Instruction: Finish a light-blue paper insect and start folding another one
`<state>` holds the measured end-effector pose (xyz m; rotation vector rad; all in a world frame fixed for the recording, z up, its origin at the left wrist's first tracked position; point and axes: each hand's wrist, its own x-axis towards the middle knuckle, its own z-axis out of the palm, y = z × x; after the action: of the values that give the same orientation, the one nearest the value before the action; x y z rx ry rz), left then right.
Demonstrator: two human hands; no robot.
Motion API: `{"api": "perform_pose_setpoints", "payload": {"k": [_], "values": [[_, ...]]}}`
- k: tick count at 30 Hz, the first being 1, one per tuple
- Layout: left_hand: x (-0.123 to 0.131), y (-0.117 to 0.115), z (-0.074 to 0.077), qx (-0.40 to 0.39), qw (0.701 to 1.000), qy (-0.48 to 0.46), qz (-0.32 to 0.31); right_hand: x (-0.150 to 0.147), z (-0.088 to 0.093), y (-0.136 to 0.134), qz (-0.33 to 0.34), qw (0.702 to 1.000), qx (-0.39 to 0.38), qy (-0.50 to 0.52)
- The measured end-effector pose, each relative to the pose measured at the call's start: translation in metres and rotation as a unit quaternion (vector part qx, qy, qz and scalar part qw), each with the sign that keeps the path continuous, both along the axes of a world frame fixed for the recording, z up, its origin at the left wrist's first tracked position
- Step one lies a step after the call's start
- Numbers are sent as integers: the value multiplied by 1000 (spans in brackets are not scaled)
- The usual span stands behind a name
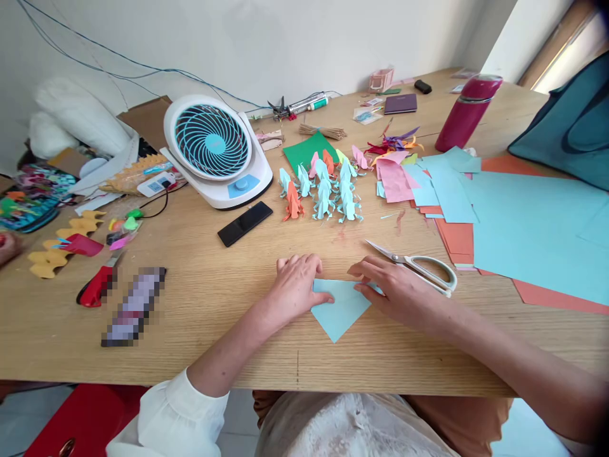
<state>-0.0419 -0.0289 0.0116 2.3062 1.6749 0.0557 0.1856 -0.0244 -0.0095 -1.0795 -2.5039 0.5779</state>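
A light blue sheet of paper (pixel 339 314), folded into a triangle, lies flat on the table with its point toward me. My left hand (pixel 297 285) grips its left corner, the thumb lying on top of the paper and the other fingers curled beyond the edge. At the right corner, my right hand (pixel 394 289) pinches the paper between thumb and fingers. Scissors with pale handles (pixel 431 270) lie just behind my right hand, partly hidden by it. Beyond my hands stand several folded paper figures (pixel 323 190), mostly light blue, with orange and pink ones among them.
A white fan (pixel 214 146) and a black phone (pixel 245 224) are at left. Sheets of blue paper (pixel 537 228) and orange paper (pixel 457 241) spread at right, near a magenta bottle (pixel 469 114). A red-handled cutter (pixel 98 285) lies far left; another person's hand (pixel 7 247) shows at the edge.
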Motion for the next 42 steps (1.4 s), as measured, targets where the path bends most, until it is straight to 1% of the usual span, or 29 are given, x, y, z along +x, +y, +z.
{"api": "perform_pose_setpoints", "payload": {"k": [4,6,8,11,13,14,16,18,19,20,21,22,23,24,25,26,28,30,34,39,42], "values": [[2,7,3,-27,999,14,-31,-4,-7,0,-15,1000,-22,9],[4,10,6,-34,998,10,-47,-6,-7,2,-24,999,-19,10],[8,12,12,-46,996,-7,-81,-8,-4,5,-32,999,-23,18],[9,18,25,-46,989,-27,-138,-11,4,9,-45,995,-80,45],[6,24,34,-8,988,-49,-148,-13,8,11,-61,988,-119,83],[3,29,37,25,987,-70,-141,-14,9,11,-71,983,-131,111],[-6,39,40,107,980,-138,-97,-18,8,12,-97,969,-142,179],[-14,50,36,173,957,-231,-21,-21,4,12,-130,947,-164,245],[-16,54,32,184,941,-283,15,-23,1,12,-145,933,-183,275],[-18,57,27,159,927,-339,40,-24,-2,13,-157,918,-205,302],[-18,59,22,94,912,-396,57,-26,-4,13,-166,904,-224,325],[-16,59,17,10,889,-453,66,-26,-7,14,-173,891,-239,345],[-14,58,12,-76,860,-500,68,-26,-9,14,-179,881,-250,360],[-11,57,7,-146,831,-533,69,-26,-11,14,-184,873,-258,371],[-8,55,4,-196,807,-552,79,-26,-12,14,-188,866,-265,380],[-4,52,2,-223,788,-566,94,-25,-12,15,-191,861,-271,387],[2,50,0,-240,768,-583,114,-24,-12,15,-189,852,-286,395],[6,50,2,-240,766,-585,120,-24,-10,15,-178,846,-301,403],[10,51,5,-274,782,-549,107,-22,-8,16,-152,840,-314,416],[15,48,-1,-288,784,-543,82,-19,-8,18,-184,844,-304,400],[16,45,-5,-307,782,-537,74,-19,-8,19,-188,841,-311,400]]}}
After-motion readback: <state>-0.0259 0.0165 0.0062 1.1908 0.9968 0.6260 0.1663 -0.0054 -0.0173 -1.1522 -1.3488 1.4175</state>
